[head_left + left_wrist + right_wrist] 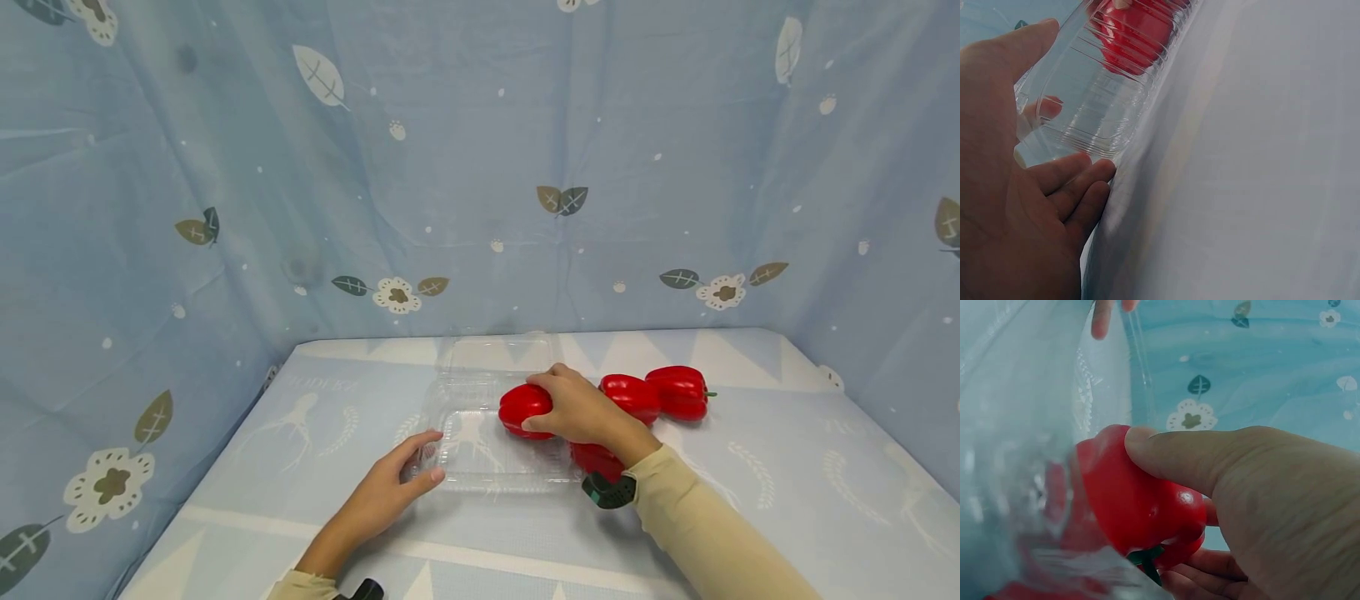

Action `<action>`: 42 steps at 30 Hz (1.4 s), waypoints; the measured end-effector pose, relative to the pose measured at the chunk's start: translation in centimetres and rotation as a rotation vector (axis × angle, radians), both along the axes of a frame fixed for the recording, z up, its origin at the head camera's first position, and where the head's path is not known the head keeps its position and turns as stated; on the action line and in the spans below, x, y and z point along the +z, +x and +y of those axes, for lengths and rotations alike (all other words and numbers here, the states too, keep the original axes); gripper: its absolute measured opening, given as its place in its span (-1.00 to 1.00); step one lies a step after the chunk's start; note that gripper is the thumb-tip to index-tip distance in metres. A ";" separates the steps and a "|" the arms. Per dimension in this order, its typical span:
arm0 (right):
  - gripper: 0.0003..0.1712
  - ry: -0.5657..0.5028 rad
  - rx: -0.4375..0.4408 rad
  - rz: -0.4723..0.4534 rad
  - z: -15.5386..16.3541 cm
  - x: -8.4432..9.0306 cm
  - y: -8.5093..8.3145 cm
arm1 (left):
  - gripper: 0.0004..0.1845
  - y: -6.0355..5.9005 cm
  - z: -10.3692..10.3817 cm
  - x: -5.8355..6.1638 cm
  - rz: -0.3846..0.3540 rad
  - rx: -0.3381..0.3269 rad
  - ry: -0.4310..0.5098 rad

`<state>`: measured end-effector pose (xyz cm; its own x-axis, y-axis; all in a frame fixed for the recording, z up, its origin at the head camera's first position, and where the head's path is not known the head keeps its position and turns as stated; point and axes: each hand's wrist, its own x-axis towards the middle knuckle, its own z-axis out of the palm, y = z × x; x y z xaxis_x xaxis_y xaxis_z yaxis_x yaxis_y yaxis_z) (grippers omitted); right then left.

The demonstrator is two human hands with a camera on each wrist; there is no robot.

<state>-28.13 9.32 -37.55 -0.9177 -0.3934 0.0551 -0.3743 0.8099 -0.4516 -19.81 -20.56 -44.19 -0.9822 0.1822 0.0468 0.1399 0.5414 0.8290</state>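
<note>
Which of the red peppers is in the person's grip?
The leftmost pepper, over the clear tray; the right hand grips it. The other three lie untouched.

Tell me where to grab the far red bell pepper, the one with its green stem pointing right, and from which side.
Grip the far red bell pepper across its broad body, coming from above. It lies on its side on the table, stem to the right, with another pepper against its left end, so the front and back flanks look freest. The thin stem seems a poor hold.
</note>
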 end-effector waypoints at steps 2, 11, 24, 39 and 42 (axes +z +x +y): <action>-0.15 0.005 0.004 0.006 0.0 0.0 0.0 | -0.37 0.0 0.0 0.0 0.001 0.000 0.001; -0.15 0.013 0.025 0.014 0.1 0.0 0.1 | -0.38 -0.1 -0.1 -0.1 0.001 -0.012 -0.006; -0.28 -0.024 0.007 0.006 0.2 0.2 0.6 | -0.37 0.0 0.0 -0.1 -0.002 -0.006 -0.004; -0.42 -0.272 0.015 0.013 2.6 0.5 0.5 | -0.37 0.0 0.1 0.1 0.003 -0.009 0.000; -0.44 -0.343 -0.010 0.025 3.4 0.8 0.8 | -0.37 0.0 0.1 0.2 -0.001 -0.005 0.000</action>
